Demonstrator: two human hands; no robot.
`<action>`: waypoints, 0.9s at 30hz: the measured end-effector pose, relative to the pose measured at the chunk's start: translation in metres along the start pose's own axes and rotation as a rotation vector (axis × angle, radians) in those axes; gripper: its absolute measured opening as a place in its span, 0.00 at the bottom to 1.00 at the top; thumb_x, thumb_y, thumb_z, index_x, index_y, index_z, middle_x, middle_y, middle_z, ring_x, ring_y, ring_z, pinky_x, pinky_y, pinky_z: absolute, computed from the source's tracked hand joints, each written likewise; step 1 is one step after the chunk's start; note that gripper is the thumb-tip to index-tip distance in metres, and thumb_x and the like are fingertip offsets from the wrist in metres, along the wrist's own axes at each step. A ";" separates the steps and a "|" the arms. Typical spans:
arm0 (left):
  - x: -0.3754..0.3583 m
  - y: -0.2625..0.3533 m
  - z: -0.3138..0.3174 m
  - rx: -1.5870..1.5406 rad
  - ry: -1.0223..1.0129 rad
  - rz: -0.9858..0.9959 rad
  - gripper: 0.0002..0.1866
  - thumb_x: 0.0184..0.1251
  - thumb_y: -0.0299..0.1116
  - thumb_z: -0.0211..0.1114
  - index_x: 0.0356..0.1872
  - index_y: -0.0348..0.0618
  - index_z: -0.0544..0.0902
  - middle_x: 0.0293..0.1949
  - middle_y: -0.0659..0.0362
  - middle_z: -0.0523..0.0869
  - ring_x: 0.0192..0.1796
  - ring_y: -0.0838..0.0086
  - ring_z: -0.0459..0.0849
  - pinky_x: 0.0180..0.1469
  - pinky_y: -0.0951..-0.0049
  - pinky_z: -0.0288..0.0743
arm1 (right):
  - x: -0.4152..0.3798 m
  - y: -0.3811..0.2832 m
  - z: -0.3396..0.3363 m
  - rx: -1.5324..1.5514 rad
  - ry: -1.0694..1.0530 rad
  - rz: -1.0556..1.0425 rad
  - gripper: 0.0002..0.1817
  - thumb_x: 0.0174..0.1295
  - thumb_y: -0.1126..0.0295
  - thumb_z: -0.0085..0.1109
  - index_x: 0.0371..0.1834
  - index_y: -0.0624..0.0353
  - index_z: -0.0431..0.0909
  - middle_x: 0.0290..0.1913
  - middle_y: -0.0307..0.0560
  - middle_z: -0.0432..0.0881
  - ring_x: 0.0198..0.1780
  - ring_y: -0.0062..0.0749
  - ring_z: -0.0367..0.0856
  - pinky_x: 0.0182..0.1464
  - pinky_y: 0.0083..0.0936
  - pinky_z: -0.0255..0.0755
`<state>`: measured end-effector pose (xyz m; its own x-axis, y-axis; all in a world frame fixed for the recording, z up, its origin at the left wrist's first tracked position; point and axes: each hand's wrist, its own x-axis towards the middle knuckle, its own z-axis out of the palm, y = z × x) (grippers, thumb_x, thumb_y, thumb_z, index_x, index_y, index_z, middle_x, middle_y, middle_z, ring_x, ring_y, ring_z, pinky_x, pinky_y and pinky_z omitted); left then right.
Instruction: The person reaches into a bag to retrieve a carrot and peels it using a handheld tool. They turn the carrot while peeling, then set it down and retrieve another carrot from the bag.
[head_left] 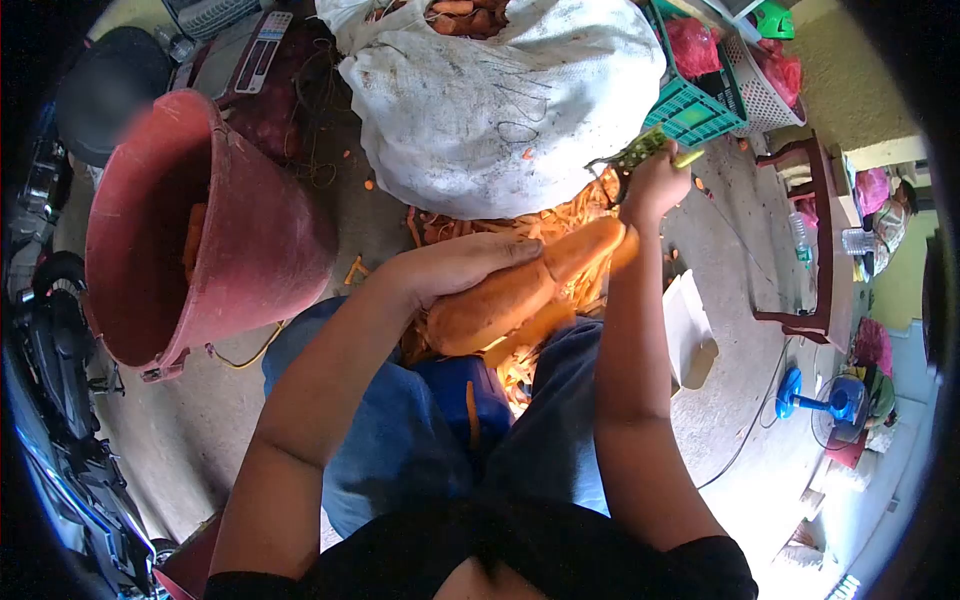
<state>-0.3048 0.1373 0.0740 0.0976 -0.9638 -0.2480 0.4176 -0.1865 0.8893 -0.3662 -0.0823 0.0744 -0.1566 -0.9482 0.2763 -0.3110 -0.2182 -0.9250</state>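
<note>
My left hand (460,265) is wrapped round a large carrot (500,305), held at a slant above my lap. The carrot's far end is smooth and bright orange; the part nearer my left hand is duller and rougher. Beyond that far end, my right hand (658,188) is closed round a green-handled tool (688,158) that looks like a peeler; its working edge is hard to make out. Orange peelings (590,205) lie heaped below the carrot and between my legs. A blue object (455,395), perhaps a stool or box, shows between my knees.
A big white sack (480,110) of carrots stands ahead. At left is a tilted red tub (265,210) with a carrot inside. Green (690,110) and white baskets are at upper right. A cardboard piece (688,330) lies by my right arm; a motorbike (75,390) stands far left.
</note>
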 end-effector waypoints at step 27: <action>0.013 0.011 -0.017 -0.264 0.120 -0.164 0.17 0.62 0.44 0.44 0.43 0.42 0.71 0.34 0.60 0.78 0.32 0.77 0.78 0.32 0.78 0.73 | -0.068 -0.031 0.003 0.052 -0.297 -0.107 0.12 0.56 0.68 0.46 0.23 0.67 0.72 0.16 0.45 0.71 0.19 0.23 0.67 0.21 0.25 0.62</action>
<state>-0.2833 0.1256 0.0738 0.1087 -0.8929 -0.4369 0.6544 -0.2666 0.7076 -0.3426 -0.0113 0.0838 0.1569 -0.9436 0.2914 -0.2618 -0.3242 -0.9090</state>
